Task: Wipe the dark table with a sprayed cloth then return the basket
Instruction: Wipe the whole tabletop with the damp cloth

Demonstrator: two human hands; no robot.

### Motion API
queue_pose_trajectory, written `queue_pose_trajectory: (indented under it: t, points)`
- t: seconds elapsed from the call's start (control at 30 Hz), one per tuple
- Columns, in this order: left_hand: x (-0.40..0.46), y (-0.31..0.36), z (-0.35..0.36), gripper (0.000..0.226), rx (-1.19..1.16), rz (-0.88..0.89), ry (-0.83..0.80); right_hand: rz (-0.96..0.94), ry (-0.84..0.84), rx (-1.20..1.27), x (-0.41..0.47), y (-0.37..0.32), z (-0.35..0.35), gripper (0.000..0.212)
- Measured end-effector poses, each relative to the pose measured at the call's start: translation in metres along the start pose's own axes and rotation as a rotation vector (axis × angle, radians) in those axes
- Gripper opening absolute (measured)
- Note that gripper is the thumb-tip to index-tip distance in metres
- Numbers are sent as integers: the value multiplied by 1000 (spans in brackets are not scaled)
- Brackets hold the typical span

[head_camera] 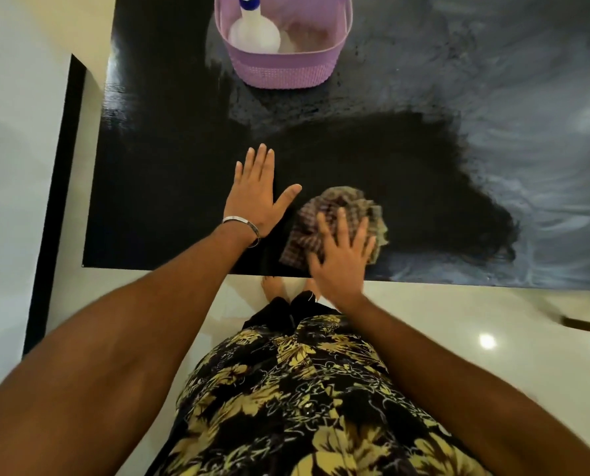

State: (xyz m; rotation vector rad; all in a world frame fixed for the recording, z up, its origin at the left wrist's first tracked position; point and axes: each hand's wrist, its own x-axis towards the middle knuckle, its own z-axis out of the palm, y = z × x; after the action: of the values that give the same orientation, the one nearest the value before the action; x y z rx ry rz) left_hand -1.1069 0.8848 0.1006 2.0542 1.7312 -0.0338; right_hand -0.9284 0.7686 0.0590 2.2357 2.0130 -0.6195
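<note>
We see the right hand (338, 255) with fingers spread and nearly straight, pressing flat on the checked cloth (341, 214) near the table's front edge; it grasps nothing, it only bears down. The left hand (257, 197) lies beside it, palm down on the bare dark table (170, 166), fingers straight and together, thumb splayed toward the cloth but not touching it; a metal bangle (242, 225) circles that wrist.

Around them: the cloth is bunched into a loose heap, partly under the right palm and fingers, its bulk showing beyond the fingertips and to their left; its long axis runs roughly from the near left corner up toward the far right. The tabletop around both hands looks dark and matt, while a greyish, streaky sheen covers the right side and the far part.

Farther off, well apart from both hands, the lilac basket (286, 70) stands upright at the far edge; inside it a white spray bottle (252, 36) with a blue top leans toward its left wall. Nothing stands between the hands and the basket; below the table edge we see a patterned shirt (286, 389) and pale floor (458, 321).
</note>
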Motion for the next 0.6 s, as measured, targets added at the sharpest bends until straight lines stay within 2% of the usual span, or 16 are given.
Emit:
queue_pose_trajectory:
  t: [0.13, 0.23, 0.37, 0.5, 0.6]
  points:
    - [2, 18, 6, 89, 18, 107, -44, -263, -75, -81, -14, 6, 7, 72]
    - [-1, 39, 16, 90, 73, 248, -119, -296, -79, -95, -19, 52, 0, 73]
    - [-6, 65, 31, 91, 74, 287, -167, -84, -48, -80, -35, 124, -16, 75]
    - [-7, 78, 39, 91, 95, 279, -154, 257, -12, -42, -38, 213, -42, 75]
    - [-6, 86, 43, 91, 112, 266, -156, 490, 7, 59, -26, 248, -58, 76]
